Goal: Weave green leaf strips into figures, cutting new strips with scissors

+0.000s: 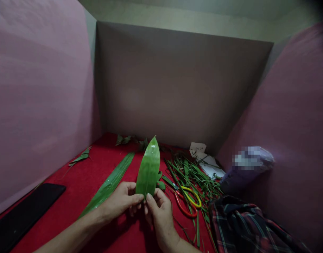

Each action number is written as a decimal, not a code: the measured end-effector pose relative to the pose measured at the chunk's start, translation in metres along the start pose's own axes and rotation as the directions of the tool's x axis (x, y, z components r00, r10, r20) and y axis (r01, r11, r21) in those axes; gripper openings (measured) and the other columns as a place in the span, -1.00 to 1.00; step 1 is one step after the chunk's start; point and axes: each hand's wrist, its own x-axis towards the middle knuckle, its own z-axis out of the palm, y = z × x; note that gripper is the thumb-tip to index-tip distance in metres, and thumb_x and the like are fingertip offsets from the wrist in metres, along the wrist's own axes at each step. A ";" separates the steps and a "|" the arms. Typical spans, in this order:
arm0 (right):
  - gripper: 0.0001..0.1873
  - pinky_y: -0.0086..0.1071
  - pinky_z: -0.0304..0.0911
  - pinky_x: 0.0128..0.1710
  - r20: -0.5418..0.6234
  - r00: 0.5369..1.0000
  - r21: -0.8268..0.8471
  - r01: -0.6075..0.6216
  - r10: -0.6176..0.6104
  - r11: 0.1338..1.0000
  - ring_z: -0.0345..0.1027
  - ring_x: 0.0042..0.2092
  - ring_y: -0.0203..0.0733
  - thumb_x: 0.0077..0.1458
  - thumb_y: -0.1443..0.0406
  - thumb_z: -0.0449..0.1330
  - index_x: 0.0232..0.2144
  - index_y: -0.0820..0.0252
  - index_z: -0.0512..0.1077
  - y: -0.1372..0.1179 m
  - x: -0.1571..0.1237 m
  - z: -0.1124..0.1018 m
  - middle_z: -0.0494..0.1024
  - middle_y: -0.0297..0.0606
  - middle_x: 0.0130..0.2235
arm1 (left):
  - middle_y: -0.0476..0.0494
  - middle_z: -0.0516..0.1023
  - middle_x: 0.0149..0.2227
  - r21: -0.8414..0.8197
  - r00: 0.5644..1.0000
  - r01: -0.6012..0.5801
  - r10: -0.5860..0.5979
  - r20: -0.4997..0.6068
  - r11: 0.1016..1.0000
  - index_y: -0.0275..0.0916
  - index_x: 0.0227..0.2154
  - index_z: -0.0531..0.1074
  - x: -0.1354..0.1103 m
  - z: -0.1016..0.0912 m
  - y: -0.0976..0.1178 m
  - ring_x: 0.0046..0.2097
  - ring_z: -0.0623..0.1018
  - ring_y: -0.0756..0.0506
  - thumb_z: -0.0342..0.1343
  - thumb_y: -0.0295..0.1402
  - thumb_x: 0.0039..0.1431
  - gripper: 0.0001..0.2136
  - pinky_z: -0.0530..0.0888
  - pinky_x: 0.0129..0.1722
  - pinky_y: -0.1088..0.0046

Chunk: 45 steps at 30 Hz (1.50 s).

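Observation:
A broad green leaf (pixel 148 168) stands upright with its pointed tip at the top. My left hand (pixel 126 197) pinches its lower left edge between thumb and fingers. At the lower right edge, my right hand (pixel 159 209) grips the same leaf, its thumb on the near face. Both thumbs almost meet at the leaf's base. A long green leaf (pixel 111 182) lies flat on the red cloth (pixel 84 175), partly hidden by my left forearm. To the right of my right hand lie scissors (pixel 186 200) with red and yellow handles.
Cut green strips and stems (pixel 193 175) are heaped at the right, by white papers (pixel 209 165). A plaid cloth (pixel 246 225) and a purple package (pixel 243 172) sit farther right. A black flat object (pixel 29 207) lies at the left. Pink and grey walls enclose the surface.

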 end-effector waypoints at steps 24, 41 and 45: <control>-0.81 -0.59 -0.09 -0.73 0.051 0.996 -0.094 -0.063 0.067 0.994 0.01 -0.69 -0.49 -0.12 0.26 0.24 -0.55 0.27 0.32 -0.002 0.002 -0.004 0.33 -0.47 -0.66 | 0.02 0.41 -0.64 -0.087 0.995 0.072 -0.078 -0.070 0.994 -0.36 -0.49 0.37 0.003 -0.001 -0.005 -0.70 0.37 0.06 0.15 -0.25 -0.12 -0.76 0.33 -0.70 0.56; -0.80 -0.59 -0.12 -0.72 0.093 0.994 -0.127 -0.042 0.054 0.991 -0.03 -0.67 -0.50 -0.09 0.24 0.23 -0.50 0.27 0.32 0.010 0.004 -0.008 0.28 -0.49 -0.65 | 0.04 0.37 -0.67 -0.101 0.992 0.124 -0.126 -0.016 0.987 -0.34 -0.55 0.35 0.004 -0.002 -0.008 -0.73 0.33 0.10 0.08 -0.36 -0.08 -0.88 0.29 -0.75 0.63; -0.78 -0.58 -0.12 -0.72 0.089 0.994 -0.133 -0.059 0.071 0.989 -0.06 -0.69 -0.50 -0.07 0.22 0.22 -0.51 0.26 0.30 0.008 0.004 -0.009 0.23 -0.53 -0.69 | 0.05 0.36 -0.67 -0.121 0.992 0.124 -0.126 -0.008 0.985 -0.34 -0.54 0.35 0.005 -0.003 -0.011 -0.71 0.33 0.09 0.10 -0.33 -0.07 -0.85 0.34 -0.72 0.60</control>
